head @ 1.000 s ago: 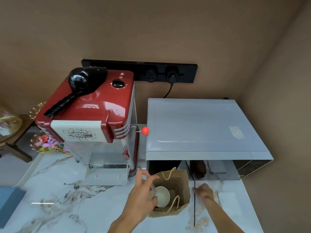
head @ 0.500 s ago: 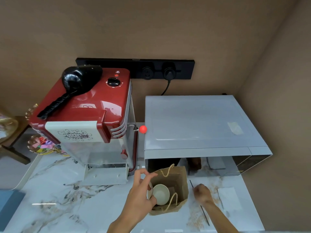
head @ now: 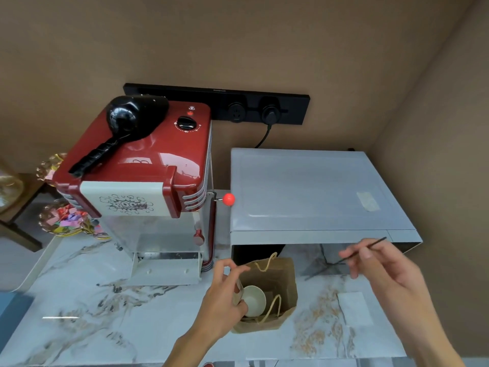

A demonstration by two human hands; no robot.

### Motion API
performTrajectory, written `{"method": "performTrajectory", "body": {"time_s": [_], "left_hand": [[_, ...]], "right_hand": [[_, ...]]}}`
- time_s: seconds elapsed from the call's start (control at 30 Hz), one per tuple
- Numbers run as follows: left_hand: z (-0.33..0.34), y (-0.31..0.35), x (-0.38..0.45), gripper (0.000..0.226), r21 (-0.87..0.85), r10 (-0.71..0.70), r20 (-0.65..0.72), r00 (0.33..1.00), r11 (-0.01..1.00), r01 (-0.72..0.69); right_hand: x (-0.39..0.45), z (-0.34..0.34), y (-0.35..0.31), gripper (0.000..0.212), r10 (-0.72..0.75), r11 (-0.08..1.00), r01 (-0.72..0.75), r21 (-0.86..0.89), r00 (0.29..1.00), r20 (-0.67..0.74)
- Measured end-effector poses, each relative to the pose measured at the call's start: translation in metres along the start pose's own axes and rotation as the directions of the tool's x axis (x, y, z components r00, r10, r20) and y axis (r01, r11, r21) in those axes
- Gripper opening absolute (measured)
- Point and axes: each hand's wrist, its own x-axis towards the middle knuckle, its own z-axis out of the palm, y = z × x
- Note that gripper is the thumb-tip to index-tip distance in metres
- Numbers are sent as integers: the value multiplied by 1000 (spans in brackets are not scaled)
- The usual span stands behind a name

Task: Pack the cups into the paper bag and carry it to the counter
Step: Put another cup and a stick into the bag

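A brown paper bag (head: 284, 276) with rope handles stands open on the marble counter (head: 105, 313), in front of the silver oven. A white cup (head: 254, 299) sits inside it, tilted with its mouth toward me. My left hand (head: 222, 298) grips the bag's left rim, thumb by the cup. My right hand (head: 381, 271) is raised to the right of the bag and pinches a thin dark stick (head: 362, 250) between its fingertips.
A red popcorn machine (head: 143, 176) with a black hair dryer (head: 127, 125) on top stands left of the bag. A silver oven (head: 312, 192) is behind it. A white napkin (head: 353, 307) lies on the right. Dishes of coloured scraps (head: 66, 221) sit far left.
My right hand picked the thin stick up off the counter and lifted it up and to the right. My left hand kept its hold on the bag's rim.
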Motion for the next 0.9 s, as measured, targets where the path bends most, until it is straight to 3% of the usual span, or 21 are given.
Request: {"method": "performTrajectory", "body": {"time_s": [0.13, 0.23, 0.33, 0.43, 0.6, 0.77, 0.9], "left_hand": [[0, 1, 0, 69, -2, 8, 13, 1000, 1000, -8], [0, 2, -1, 68, 13, 16, 30, 999, 1000, -16], [0, 2, -1, 69, 18, 27, 43, 999, 999, -28], [0, 0, -2, 69, 18, 40, 48, 998, 999, -41], [1, -1, -3, 68, 26, 43, 43, 998, 999, -45], [5, -2, -4, 64, 19, 56, 33, 998, 998, -57], [5, -1, -4, 68, 18, 44, 34, 998, 999, -45]], "right_hand": [[5, 22, -12, 19, 12, 1000, -15, 13, 981, 196], [13, 43, 3, 18, 94, 969, 12, -248, 906, 414], [18, 61, 22, 15, 179, 810, 225, -542, 785, 594], [22, 76, 39, 16, 273, 690, 347, -636, 689, 672], [33, 101, 76, 23, 530, 563, 364, -742, 529, 662], [39, 134, 105, 17, 713, 454, 365, -812, 398, 578], [29, 151, 128, 18, 743, 398, 424, -813, 371, 557]]}}
